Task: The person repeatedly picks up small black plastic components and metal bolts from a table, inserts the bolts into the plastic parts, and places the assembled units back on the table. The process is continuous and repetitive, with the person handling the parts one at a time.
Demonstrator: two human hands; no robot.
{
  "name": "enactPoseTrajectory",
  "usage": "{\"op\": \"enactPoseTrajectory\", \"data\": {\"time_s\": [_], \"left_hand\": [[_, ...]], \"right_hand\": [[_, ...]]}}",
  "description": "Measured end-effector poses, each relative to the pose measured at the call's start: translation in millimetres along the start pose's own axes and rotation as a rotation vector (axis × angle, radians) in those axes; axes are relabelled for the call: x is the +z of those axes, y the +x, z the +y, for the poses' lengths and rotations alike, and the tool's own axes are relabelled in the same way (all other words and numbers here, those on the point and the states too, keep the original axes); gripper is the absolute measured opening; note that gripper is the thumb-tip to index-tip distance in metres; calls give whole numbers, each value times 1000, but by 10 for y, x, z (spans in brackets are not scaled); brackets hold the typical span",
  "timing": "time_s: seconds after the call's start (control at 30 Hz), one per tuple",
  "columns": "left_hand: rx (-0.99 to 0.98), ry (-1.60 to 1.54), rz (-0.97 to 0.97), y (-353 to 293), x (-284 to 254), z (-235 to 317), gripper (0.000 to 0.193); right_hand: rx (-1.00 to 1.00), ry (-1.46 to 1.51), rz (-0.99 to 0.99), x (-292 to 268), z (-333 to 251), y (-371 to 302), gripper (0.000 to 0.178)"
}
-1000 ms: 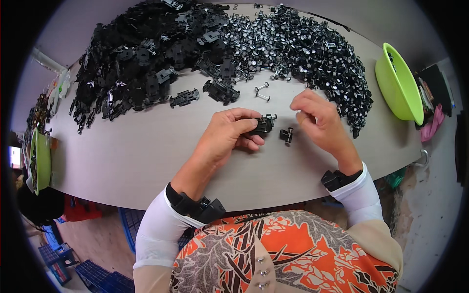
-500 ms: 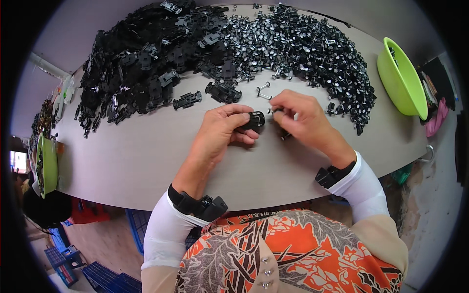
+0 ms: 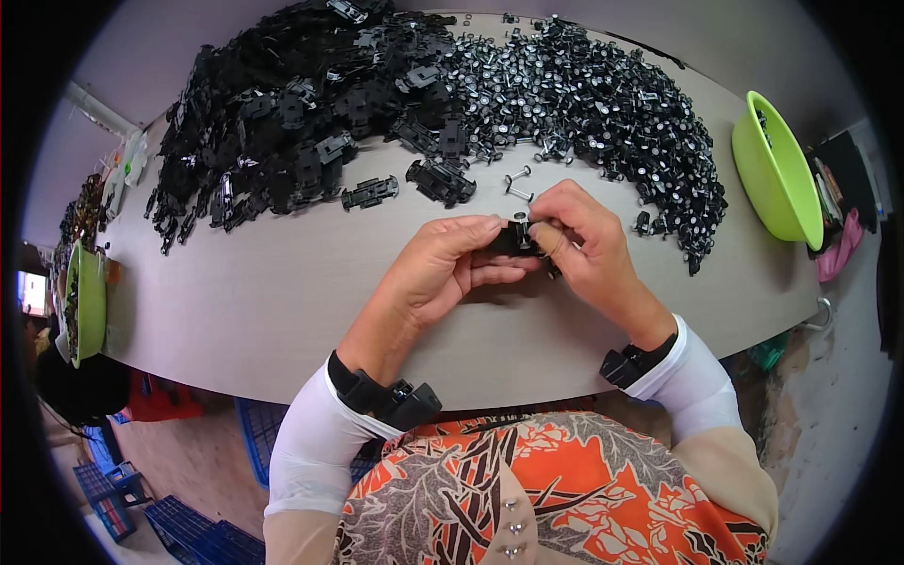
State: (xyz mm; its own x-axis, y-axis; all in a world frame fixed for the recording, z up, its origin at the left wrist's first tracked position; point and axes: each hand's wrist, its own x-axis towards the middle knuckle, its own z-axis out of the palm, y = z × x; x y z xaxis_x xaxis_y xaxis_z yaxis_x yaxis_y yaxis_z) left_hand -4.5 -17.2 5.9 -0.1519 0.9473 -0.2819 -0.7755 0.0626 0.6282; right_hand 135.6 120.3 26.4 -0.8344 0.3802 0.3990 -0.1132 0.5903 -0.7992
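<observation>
My left hand (image 3: 443,264) is closed on a small black toy car base (image 3: 508,239) above the middle of the table. The fingers of my right hand (image 3: 591,254) pinch at the right end of that base, closed on a small wheel axle that they mostly hide. Beneath the right fingers a dark wheel shows in part. Just beyond the hands lies a loose wheel axle (image 3: 518,182) with silver wheels. Two separate black car bases, one narrower (image 3: 370,192) and one broader (image 3: 441,181), rest to its left.
A large heap of black car bases (image 3: 273,122) covers the back left of the table (image 3: 235,311). Beside it a heap of wheel axles (image 3: 603,104) spreads to the right. Green basins stand at the right edge (image 3: 777,179) and far left (image 3: 89,306).
My right hand has moved left, bringing its fingers against the car base. The left hand has turned the base and shifted slightly right.
</observation>
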Motion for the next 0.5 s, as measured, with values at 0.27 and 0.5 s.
{"op": "enactPoseTrajectory", "data": {"time_s": [0.27,0.5], "left_hand": [[29,38,-34,-1,14,-5,23],[54,171,-35,-10,16,-37,21]], "right_hand": [[-186,-64,-62,-16,3,-2,16],[-170,-242,-99,36,-160,-42,18]]}}
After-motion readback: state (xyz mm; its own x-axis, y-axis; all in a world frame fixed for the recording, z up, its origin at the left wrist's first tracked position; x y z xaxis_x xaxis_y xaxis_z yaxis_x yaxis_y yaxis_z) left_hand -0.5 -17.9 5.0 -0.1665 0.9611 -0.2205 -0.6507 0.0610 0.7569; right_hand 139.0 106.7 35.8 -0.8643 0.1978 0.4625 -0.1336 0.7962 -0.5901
